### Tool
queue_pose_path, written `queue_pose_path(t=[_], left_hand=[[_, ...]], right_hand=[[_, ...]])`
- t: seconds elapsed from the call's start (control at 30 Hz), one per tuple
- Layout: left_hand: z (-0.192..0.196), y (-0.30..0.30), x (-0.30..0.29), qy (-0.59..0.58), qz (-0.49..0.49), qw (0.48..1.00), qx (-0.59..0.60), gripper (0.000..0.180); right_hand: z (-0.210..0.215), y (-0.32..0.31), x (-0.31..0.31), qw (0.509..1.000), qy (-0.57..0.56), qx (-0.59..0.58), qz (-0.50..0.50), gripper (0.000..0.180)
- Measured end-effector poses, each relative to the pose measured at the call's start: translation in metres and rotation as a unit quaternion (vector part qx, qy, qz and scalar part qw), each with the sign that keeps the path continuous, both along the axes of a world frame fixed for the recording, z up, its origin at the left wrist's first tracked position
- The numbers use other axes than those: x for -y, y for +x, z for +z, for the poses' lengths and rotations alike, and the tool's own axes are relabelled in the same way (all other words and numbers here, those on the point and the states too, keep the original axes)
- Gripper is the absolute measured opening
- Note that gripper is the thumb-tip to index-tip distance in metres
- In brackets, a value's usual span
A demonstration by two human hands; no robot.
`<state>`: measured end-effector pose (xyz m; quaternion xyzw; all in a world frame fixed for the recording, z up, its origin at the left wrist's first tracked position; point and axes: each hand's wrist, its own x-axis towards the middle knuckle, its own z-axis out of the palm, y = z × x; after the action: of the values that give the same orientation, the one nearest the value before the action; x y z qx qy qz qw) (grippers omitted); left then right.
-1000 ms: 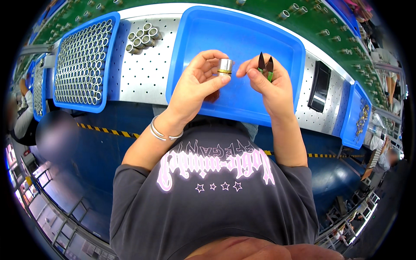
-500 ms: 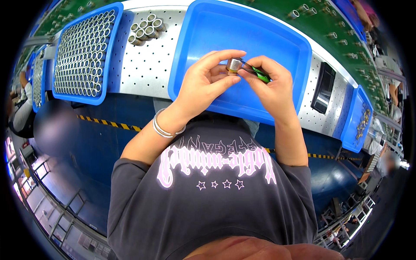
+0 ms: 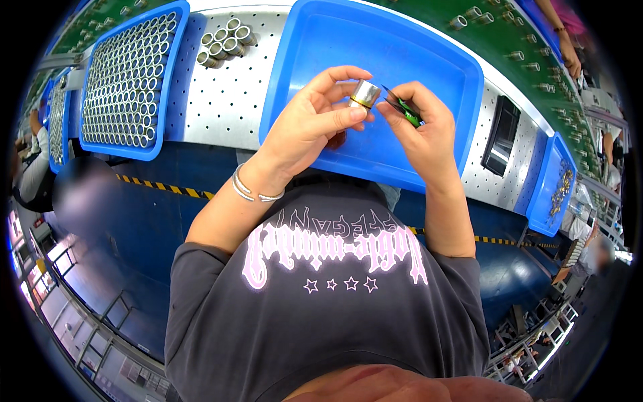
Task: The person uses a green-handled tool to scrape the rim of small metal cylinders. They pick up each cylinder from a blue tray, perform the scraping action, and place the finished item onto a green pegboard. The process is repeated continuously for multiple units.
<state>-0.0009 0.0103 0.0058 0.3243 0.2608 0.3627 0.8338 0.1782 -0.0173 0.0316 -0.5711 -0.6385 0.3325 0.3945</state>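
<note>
Between the fingers and thumb of my left hand [image 3: 315, 120] is a short metal sleeve [image 3: 365, 93], silvery with a yellowish band around its lower part. My right hand [image 3: 427, 134] pinches a small tool [image 3: 408, 112] with a green and black handle and a thin, dark, pointed tip. That tip sits just right of the sleeve, with a small gap between them. Both hands are above a large blue tray [image 3: 469, 74]. The palm side of my right fingers is partly hidden.
Several similar sleeves [image 3: 226, 44] stand on the perforated metal table [image 3: 224, 100]. At the left, a blue tray [image 3: 164, 127] is packed with sleeves. A black case [image 3: 500, 137] and a smaller blue tray with small parts [image 3: 561, 194] lie right. Beyond runs a green surface [image 3: 499, 40] carrying scattered sleeves.
The sleeve has tilted and risen slightly in my left hand, showing more of its side. My right hand has drawn the tool's tip away to the right. A person's arm appears at upper right.
</note>
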Motion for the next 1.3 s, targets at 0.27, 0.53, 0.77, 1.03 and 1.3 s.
queue_pose_path(t=[0.27,0.53,0.77,1.03,1.3], left_hand=[[0.002,-0.001,-0.002,-0.034,0.007,0.999,0.033,0.047],[0.0,0.004,0.0,0.016,0.053,0.998,-0.025,0.044],[-0.002,0.006,0.0,0.024,0.069,0.997,-0.031,0.042],[-0.006,0.006,-0.002,0.024,0.077,0.996,-0.033,0.039],[-0.004,0.005,-0.002,0.011,0.069,0.997,-0.043,0.038]], right_hand=[[-0.002,0.001,0.0,1.0,-0.005,-0.023,-0.019,0.011],[0.001,-0.002,-0.002,0.997,0.075,-0.006,0.009,0.01],[0.004,-0.003,-0.004,0.998,0.031,-0.055,-0.012,0.012],[0.002,-0.003,-0.009,0.998,0.061,-0.019,0.022,0.009],[0.006,-0.005,-0.012,0.998,0.056,-0.009,0.028,0.013]])
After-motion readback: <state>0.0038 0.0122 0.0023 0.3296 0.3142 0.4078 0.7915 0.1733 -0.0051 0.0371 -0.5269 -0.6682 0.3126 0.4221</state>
